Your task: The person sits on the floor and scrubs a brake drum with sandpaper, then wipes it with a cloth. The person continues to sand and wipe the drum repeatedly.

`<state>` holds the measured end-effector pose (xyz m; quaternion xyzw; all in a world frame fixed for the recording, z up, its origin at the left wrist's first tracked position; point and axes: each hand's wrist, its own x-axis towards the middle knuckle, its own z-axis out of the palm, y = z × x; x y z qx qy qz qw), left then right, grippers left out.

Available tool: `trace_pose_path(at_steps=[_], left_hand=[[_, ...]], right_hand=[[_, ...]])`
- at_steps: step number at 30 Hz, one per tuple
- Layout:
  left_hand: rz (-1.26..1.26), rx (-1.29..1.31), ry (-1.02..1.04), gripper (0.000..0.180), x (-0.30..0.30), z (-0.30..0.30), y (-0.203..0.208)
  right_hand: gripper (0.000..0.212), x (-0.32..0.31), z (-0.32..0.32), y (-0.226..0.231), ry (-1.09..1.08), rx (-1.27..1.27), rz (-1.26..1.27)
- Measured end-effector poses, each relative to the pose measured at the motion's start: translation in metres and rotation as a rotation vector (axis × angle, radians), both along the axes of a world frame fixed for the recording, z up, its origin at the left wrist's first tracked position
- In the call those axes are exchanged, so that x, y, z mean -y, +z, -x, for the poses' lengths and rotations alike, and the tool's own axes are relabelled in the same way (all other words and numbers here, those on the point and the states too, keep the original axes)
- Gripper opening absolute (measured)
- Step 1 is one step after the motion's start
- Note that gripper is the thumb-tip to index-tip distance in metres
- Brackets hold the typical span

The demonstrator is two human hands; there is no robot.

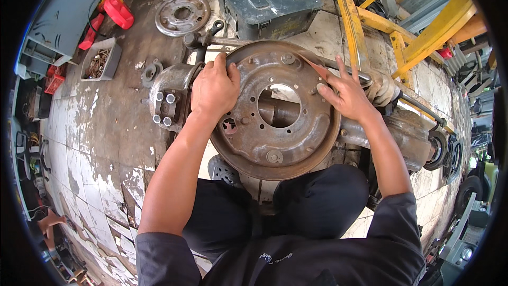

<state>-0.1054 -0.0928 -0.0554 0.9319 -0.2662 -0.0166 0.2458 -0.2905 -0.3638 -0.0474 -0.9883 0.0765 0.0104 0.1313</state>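
Note:
A round, rusty brake backing plate (312, 133) stands tilted in front of me, with a large centre hole and a ring of small bolt holes. My left hand (216, 87) is closed over its upper left rim. At the upper right, my right hand (346, 94) rests against the plate's face with its fingers partly spread. Between its thumb and fingers is a thin reddish-brown sheet, like sandpaper (317, 69). Behind the plate lies an axle housing, whose left end is a rounded metal knuckle (174, 82) with several bright bolt heads.
Another round plate (182, 15) lies on the floor at the far left, near a grey tub of small hardware (101, 59). A dark lidded box (267, 0) stands beyond the axle. Yellow steel frames (352, 26) rise at the right, beside a thick cylindrical housing (405, 135).

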Motion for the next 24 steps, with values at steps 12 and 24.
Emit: trace_pose_path(at_steps=[12,24], left_hand=[[0.064,-0.104,0.0,0.053,0.003,-0.007,-0.002],[0.287,-0.619,-0.006,0.068,0.002,-0.032,0.033]], right_hand=[[0.043,0.014,-0.009,-0.007,-0.239,0.216,-0.272],[0.04,0.03,0.112,0.045,-0.665,0.537,-0.578]])
